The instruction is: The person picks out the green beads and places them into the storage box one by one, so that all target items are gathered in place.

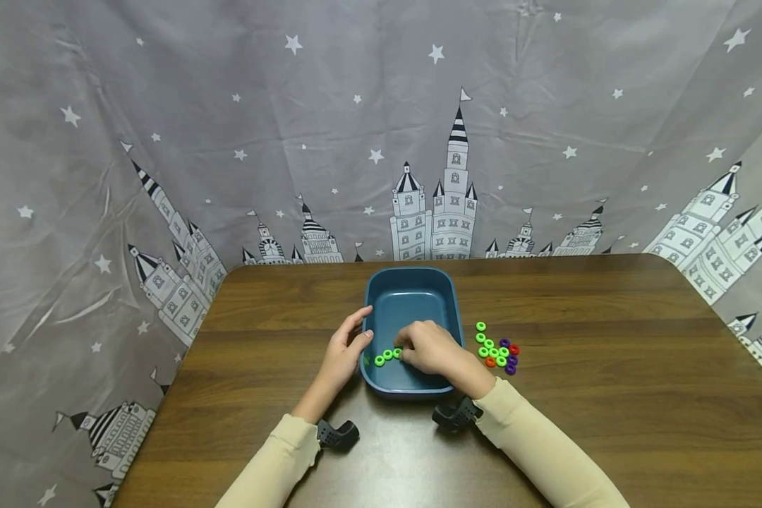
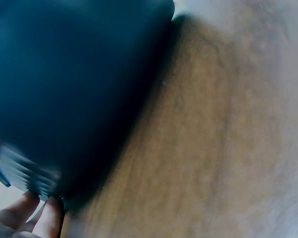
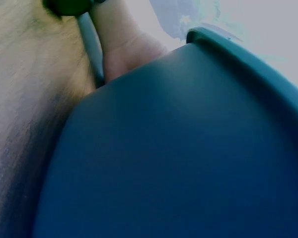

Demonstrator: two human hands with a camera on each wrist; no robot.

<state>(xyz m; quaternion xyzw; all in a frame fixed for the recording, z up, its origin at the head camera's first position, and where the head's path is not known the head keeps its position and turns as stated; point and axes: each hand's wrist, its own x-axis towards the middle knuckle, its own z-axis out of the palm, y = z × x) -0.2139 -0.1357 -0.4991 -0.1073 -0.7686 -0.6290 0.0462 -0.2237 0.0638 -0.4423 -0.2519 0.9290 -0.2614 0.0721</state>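
Observation:
A dark blue rectangular bin (image 1: pixel 411 391) stands on the table in the head view. Along its left rim, my left hand (image 1: pixel 343 349) rests with fairly straight fingers; the left wrist view shows fingertips (image 2: pixel 50 218) against the bin's wall. My right hand (image 1: pixel 428 347) reaches down inside, fingers curled at a small green ring (image 1: pixel 397 353) that they partly cover. Beside it, a green ring (image 1: pixel 388 355) and another green ring (image 1: pixel 379 360) lie in a slanting row on the bin's floor. The bin wall hides the right fingers in the right wrist view.
Right of the bin, a loose cluster of rings lies on the wooden table (image 1: pixel 609 353): several green rings (image 1: pixel 493 352), purple rings (image 1: pixel 511 369), a red ring (image 1: pixel 514 349) and an orange ring (image 1: pixel 490 362). A grey curtain (image 1: pixel 330 127) with printed castles hangs behind.

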